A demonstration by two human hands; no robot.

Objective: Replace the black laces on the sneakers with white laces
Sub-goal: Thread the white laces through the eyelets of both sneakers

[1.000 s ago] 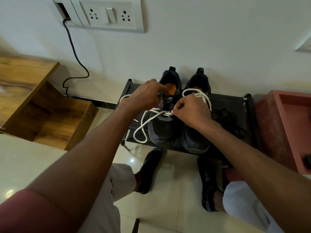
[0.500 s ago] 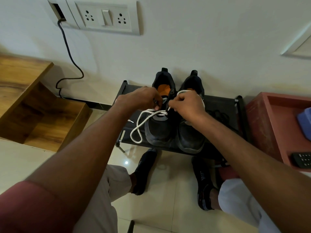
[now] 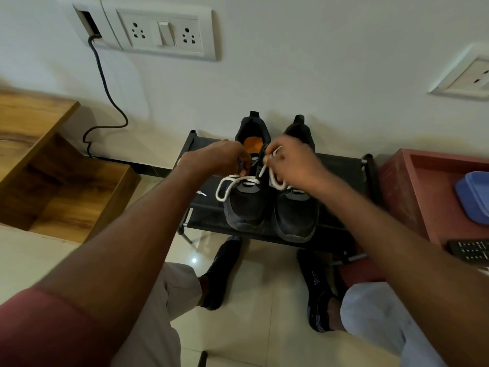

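Both hands working over left black mesh sneaker (image 3: 246, 205) on black rack (image 3: 341, 168): right hand (image 3: 293, 162) pinching white rope lace (image 3: 225, 189), left hand (image 3: 219, 157) gripping at eyelets; lace trailing leftward, nearer left hand

Dim, warm indoor light, a small glare spot on the floor tiles (image 3: 194, 260), wide-angle bending at edges, hands perhaps motion-blurred.

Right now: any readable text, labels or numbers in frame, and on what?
"SPOR": partial white lettering on the person's right sock, rest hidden.
Remote control: key markings too small to read.
Wall sockets: no text visible.
Sneakers: no readable brand.
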